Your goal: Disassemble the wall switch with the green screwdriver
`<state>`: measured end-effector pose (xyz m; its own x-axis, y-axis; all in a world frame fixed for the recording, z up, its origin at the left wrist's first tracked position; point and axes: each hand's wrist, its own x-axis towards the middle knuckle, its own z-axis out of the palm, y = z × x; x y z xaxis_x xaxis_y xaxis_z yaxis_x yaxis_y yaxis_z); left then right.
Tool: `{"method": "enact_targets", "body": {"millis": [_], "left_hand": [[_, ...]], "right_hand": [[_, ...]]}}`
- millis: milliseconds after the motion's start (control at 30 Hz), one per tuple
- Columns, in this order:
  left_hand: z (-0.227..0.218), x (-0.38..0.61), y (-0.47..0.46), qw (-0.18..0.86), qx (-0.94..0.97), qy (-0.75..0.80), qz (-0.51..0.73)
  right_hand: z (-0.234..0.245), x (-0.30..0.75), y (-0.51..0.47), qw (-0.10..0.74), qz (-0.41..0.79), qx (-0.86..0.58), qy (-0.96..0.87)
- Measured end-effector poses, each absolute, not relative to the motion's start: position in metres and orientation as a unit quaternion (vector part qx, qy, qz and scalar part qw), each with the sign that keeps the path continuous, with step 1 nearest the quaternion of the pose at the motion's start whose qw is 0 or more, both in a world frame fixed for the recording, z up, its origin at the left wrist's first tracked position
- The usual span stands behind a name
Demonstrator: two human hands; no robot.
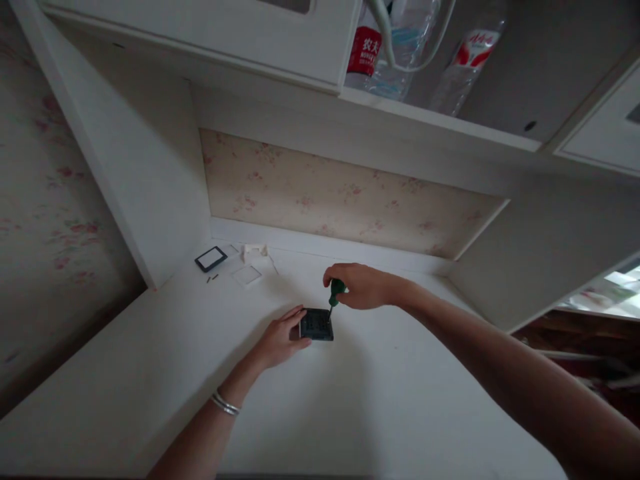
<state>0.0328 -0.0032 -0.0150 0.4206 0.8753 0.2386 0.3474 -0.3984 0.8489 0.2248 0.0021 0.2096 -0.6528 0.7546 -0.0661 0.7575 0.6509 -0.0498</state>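
Note:
A small dark rectangular board or panel (316, 325) lies on the white desktop, its exact kind too small to make out. My left hand (280, 339) grips its left side, thumb on the near edge and fingers on the far edge. In my right hand (357, 285) is a screwdriver (337, 291) with a green handle, wrapped by the fingers. The screwdriver stands nearly upright, tilted a little, and its tip meets the panel near the right edge.
Back left on the desk (425, 387) lie a dark frame (211, 258), a clear square plate (247, 275), a white bracket-like part (255, 251) with a thin wire, and two tiny pieces. Above, a shelf holds plastic bottles (470, 57). Side panels (135, 147) enclose the desk.

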Motion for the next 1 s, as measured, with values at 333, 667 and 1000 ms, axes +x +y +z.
{"method": "enact_targets", "body": {"millis": [333, 667, 1000], "left_hand": [[-0.0101, 0.0302, -0.0056, 0.375, 0.751, 0.404, 0.364], [-0.0121, 0.0309, -0.0042, 0.360, 0.764, 0.405, 0.351], [-0.0116, 0.0302, -0.0037, 0.362, 0.764, 0.398, 0.356]], "right_hand": [[0.2168, 0.2293, 0.0044, 0.054, -0.043, 0.443, 0.894], [0.2177, 0.2300, 0.0034, 0.075, -0.031, 0.429, 0.900], [0.2215, 0.2260, -0.0014, 0.105, -0.015, 0.431, 0.896]]}}
